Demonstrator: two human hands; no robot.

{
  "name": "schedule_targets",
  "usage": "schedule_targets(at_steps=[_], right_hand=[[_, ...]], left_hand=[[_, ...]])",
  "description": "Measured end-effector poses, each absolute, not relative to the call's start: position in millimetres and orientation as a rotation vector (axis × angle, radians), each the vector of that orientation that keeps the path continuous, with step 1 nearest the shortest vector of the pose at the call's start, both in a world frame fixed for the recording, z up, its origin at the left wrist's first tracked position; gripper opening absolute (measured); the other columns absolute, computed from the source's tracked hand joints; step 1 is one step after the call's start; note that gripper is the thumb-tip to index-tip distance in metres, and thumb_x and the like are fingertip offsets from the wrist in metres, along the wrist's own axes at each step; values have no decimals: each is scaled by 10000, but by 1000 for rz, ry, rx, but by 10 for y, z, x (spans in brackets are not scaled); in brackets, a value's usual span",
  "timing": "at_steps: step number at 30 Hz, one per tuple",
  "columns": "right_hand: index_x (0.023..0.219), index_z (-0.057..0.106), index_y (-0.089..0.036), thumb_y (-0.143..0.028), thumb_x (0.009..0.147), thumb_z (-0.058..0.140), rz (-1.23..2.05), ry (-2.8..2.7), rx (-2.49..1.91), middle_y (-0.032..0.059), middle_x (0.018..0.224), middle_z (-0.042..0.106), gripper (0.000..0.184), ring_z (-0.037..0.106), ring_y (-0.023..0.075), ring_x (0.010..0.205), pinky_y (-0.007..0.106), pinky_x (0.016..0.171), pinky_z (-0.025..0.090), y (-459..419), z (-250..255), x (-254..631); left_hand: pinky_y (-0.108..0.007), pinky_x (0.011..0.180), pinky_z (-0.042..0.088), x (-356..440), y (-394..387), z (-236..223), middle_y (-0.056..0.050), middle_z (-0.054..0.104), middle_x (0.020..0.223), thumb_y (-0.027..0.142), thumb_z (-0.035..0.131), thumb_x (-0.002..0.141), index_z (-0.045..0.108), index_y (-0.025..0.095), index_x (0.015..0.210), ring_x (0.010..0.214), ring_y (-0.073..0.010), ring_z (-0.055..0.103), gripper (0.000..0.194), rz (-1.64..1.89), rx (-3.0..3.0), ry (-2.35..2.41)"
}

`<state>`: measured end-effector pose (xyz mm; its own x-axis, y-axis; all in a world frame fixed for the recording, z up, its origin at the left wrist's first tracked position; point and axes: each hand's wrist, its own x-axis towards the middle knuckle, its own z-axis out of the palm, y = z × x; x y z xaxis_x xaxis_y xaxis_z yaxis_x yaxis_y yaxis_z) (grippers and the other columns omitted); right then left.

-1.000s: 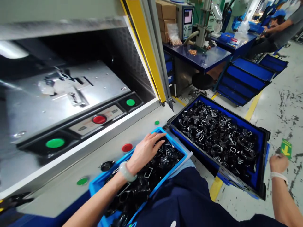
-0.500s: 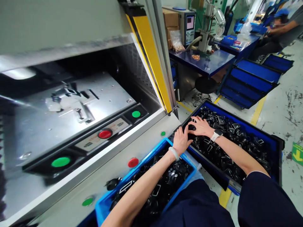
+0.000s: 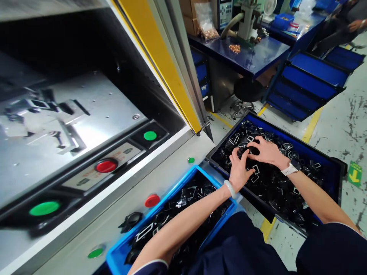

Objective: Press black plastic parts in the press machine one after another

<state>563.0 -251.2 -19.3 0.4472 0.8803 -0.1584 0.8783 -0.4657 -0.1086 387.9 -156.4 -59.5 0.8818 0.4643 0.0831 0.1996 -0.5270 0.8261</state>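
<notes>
Reaching down into the black crate [image 3: 286, 131] with its blue lining, you have your left hand [image 3: 237, 170] and your right hand [image 3: 266, 151] close together over its heap of black metal parts [image 3: 275, 194]. Your fingers [image 3: 252, 149] curl down around a dark piece between the two hands, but the head view cannot show whether either hand is clamped on it. A pale bangle [image 3: 229, 189] circles your left wrist, and a white watch [image 3: 290, 168] sits on your right. Just left of the black crate, beneath your left forearm, a blue plastic crate [image 3: 172, 193] holds similar black parts. Beside it runs the machine's grey front panel [image 3: 114, 225], with a red button [image 3: 151, 200] near the blue crate's rim. A yellow-edged guard [image 3: 160, 72] rises above the panel. Farther off, a navy counter [image 3: 252, 57] carries a small pile of copper pieces [image 3: 234, 48], and a co-worker's hand [image 3: 354, 25] shows at the top right.
</notes>
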Motion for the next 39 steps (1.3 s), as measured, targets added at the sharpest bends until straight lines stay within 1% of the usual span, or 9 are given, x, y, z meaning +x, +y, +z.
schedule_targets(at_steps=[5,8,13,16,21,24,26,32,39], right_hand=[[1371,619,-338,-644,1010,472,320,-1433,-2663,66,1458,560,496,684,259,1111,399,818,597,-3168,-287,5720],[1335,642,-305,-572,1020,481,196,-1360,-2733,74,1429,603,444,642,276,1224,446,923,584,-3689,-324,5743],[1188,736,-269,-399,988,492,72,-1125,-3033,104,1389,641,342,645,322,1179,497,868,584,-4437,-143,5801],[1322,687,-206,-306,1024,398,-143,-1035,-3079,149,1381,643,428,651,322,1145,492,904,557,-4234,39,5749],[1560,506,-214,-648,1018,439,166,-1506,-2858,147,1665,400,697,342,390,1519,597,1211,322,-2749,-51,5610],[1658,344,-309,-828,832,612,510,-1619,-2842,135,1766,162,1012,162,495,1573,734,1175,266,-2010,-293,5652],[1634,380,-366,-852,736,694,599,-1629,-2842,126,1767,156,1068,173,534,1550,767,1111,318,-1814,-425,5709],[1400,614,-382,-666,857,671,568,-1609,-2900,109,1607,417,616,245,408,1494,652,1040,439,-2040,-434,5703],[1307,679,-353,-535,874,642,458,-1507,-3022,126,1500,494,471,297,392,1433,697,1000,432,-2481,-310,5679]], left_hand=[[-695,1184,391,3983,-1921,-578,-180,190,1629,44,843,723,488,281,1478,1487,-453,312,867,339,2095,248],[-675,1193,394,4084,-2165,-631,-216,114,1701,33,817,741,504,219,1497,1523,-457,294,839,256,2074,84],[-594,1222,395,4162,-2418,-516,-160,301,1701,129,732,887,588,231,1434,1525,-367,372,575,113,2054,-457],[-566,1160,461,3991,-2318,-330,-111,407,1654,170,696,935,591,242,1403,1461,-351,422,485,150,2151,-488],[-458,1003,555,3503,-1598,-281,-127,619,1244,205,636,981,650,171,1138,1124,-267,575,161,201,2421,108],[-500,986,556,3281,-1139,-442,-150,625,1244,250,668,979,651,160,1242,1166,-313,576,278,86,2645,305],[-519,1033,537,3192,-965,-568,-171,619,1352,320,694,979,640,172,1345,1299,-357,544,398,27,2743,262],[-502,1101,515,3126,-916,-755,-143,671,1417,339,570,1057,727,176,1288,1421,-365,528,324,-13,2874,153],[-459,1088,526,3125,-928,-729,-139,680,1415,346,561,1062,771,168,1199,1393,-339,562,308,18,2932,125]])
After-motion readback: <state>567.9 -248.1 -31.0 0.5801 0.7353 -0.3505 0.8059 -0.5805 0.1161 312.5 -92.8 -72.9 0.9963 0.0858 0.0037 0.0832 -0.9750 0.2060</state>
